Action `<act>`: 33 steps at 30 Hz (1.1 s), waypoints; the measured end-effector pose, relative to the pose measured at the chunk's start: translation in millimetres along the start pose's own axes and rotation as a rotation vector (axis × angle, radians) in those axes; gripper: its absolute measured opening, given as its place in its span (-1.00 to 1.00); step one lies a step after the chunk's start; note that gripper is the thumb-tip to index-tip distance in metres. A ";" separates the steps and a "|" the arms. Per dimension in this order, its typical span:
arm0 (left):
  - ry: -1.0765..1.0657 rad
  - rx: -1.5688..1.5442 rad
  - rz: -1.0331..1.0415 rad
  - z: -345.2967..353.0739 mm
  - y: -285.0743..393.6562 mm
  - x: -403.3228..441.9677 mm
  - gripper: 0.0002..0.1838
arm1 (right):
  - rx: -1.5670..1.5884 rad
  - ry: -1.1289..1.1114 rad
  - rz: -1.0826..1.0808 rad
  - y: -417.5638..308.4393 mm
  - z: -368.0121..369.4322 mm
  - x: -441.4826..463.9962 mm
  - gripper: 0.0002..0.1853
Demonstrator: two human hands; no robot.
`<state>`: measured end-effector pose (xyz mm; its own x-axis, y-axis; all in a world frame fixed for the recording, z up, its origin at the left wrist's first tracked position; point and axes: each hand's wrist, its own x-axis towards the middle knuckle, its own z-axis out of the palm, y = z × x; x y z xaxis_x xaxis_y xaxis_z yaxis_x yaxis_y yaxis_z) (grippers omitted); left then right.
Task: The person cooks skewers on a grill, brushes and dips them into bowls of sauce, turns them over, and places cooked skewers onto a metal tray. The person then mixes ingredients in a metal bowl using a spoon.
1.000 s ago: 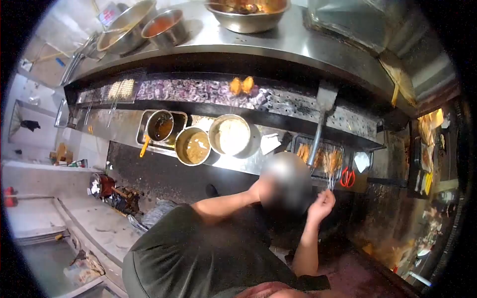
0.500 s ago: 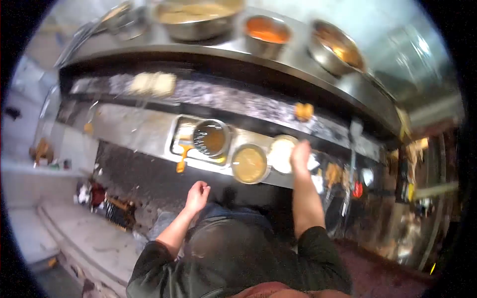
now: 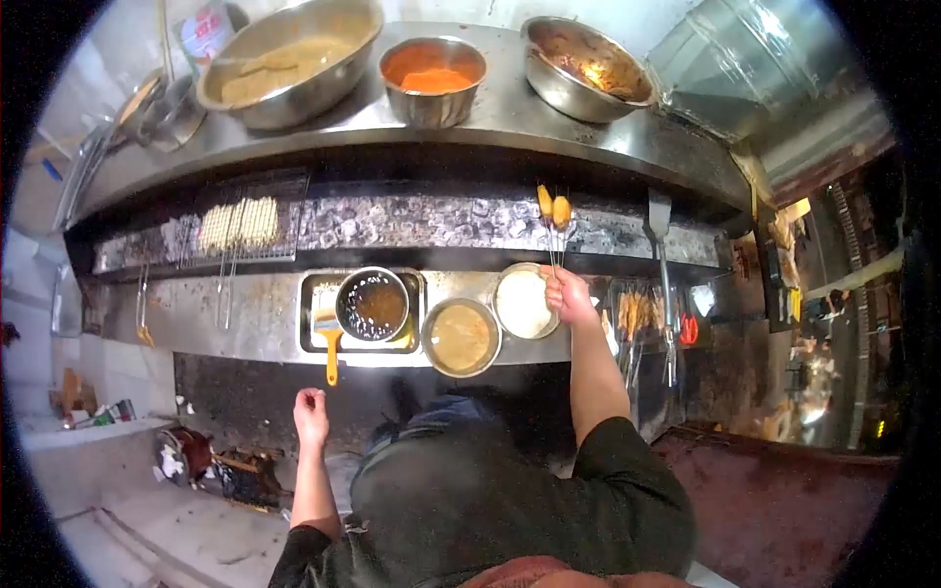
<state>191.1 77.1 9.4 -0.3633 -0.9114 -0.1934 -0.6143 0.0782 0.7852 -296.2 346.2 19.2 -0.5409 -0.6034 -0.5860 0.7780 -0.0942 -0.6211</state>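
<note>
My right hand (image 3: 566,296) is closed around the thin ends of the skewers (image 3: 561,213), which carry golden-brown pieces of food over the charcoal. Just beneath that hand is a bowl of white powder or paste (image 3: 522,304). Beside it stands a bowl of tan sauce (image 3: 460,337). My left hand (image 3: 312,416) hangs low in front of the counter, fingers curled together, with nothing visible in them. Closest to it is a brush with an orange handle (image 3: 331,355), resting in a metal tray (image 3: 420,312) next to a pot of dark liquid (image 3: 373,306).
Glowing-grey charcoal (image 3: 412,218) fills the long grill trough. A wire rack with pale food (image 3: 239,223) lies over its left end. Large bowls, one with red-orange sauce (image 3: 431,80), line the shelf above. A long-handled spatula (image 3: 664,265) and more skewers (image 3: 639,314) are at right.
The view has shifted and sharpened. My right hand now shows gripping the skewers, with the food slightly higher relative to the bowls. My left hand has moved left, nearer the brush.
</note>
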 end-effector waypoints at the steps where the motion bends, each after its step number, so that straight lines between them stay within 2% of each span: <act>1: -0.016 -0.001 -0.040 -0.1 6.8 4.5 -0.81 | -0.010 0.004 -0.018 -1.9 1.0 0.4 -0.69; 3: 0.010 0.031 0.041 -3.1 13.1 19.2 -0.81 | -0.043 0.020 -0.029 0.3 1.0 -4.9 -0.69; 4: 0.044 0.093 0.076 -4.7 24.6 26.2 -0.80 | -0.074 -0.133 -0.050 0.2 -16.6 1.9 -0.69; 5: 0.117 0.164 0.094 -16.1 39.3 40.1 -0.78 | -0.383 -0.089 -0.232 -1.4 -17.4 -3.8 -0.72; 6: 0.201 0.345 0.161 -28.2 51.5 52.9 -0.75 | -0.183 -0.111 -0.122 -1.2 -27.1 7.8 -0.74; 7: 0.317 0.455 0.272 -39.2 50.2 69.9 -0.69 | -0.244 -0.051 -0.029 -5.6 -28.7 15.8 -0.74; 8: 0.421 0.593 0.351 -49.5 65.0 86.0 -0.65 | -0.172 0.041 -0.019 -2.7 -29.6 15.8 -0.72; 9: 0.499 0.685 0.402 -59.7 77.3 104.4 -0.57 | -0.309 0.309 -0.090 -8.4 13.3 -6.6 -0.72; 11: 0.657 0.862 0.425 -68.4 85.7 145.2 -0.44 | -0.283 0.281 -0.154 4.0 -42.8 19.3 -0.69; 13: 0.504 0.982 0.215 -74.7 93.7 175.6 -0.28 | -0.375 0.486 -0.492 5.4 -46.1 6.5 -0.64; 15: 0.370 1.005 0.102 -77.4 82.0 201.6 -0.37 | -0.358 0.670 -0.644 -0.3 -30.8 -19.6 -0.61; 17: 0.279 0.958 0.038 -74.2 57.1 226.9 -0.48 | -0.495 0.809 -0.735 0.8 -27.1 -41.3 -0.60; 18: 0.265 0.903 0.024 -72.9 42.6 241.6 -0.55 | -0.565 0.767 -0.738 3.4 -35.5 -52.4 -0.61; 20: 0.249 0.869 0.033 -78.0 48.6 240.9 -0.70 | -0.525 0.841 -0.788 13.0 -18.1 -78.7 -0.63; 21: 0.219 0.852 0.038 -82.5 50.9 233.4 -0.69 | -0.507 0.866 -0.789 17.8 -19.0 -87.8 -0.64; 22: 0.194 0.833 0.046 -88.6 50.8 230.6 -0.69 | -0.580 0.915 -0.956 23.8 -2.0 -97.7 -0.62; 23: 0.165 0.813 0.056 -97.1 48.6 227.2 -0.69 | -0.468 0.878 -0.784 28.4 14.6 -117.0 -0.58; 28: 0.069 0.576 0.381 -178.9 40.7 185.4 -0.69 | -0.621 1.046 -0.799 79.0 96.8 -158.1 -0.55; 30: 0.043 0.423 0.525 -213.6 31.5 172.8 -0.70 | -0.652 1.003 -0.834 97.1 110.1 -157.2 -0.56; 33: -0.203 0.184 0.266 -243.4 41.0 165.1 -0.72 | -0.599 0.963 -0.843 120.5 152.2 -162.0 -0.60</act>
<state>276.4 -168.5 152.8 -0.6468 -0.7525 -0.1241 -0.5889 0.3894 0.7082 -66.1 312.1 118.5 -0.9617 0.2563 0.0968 -0.0032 0.3428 -0.9394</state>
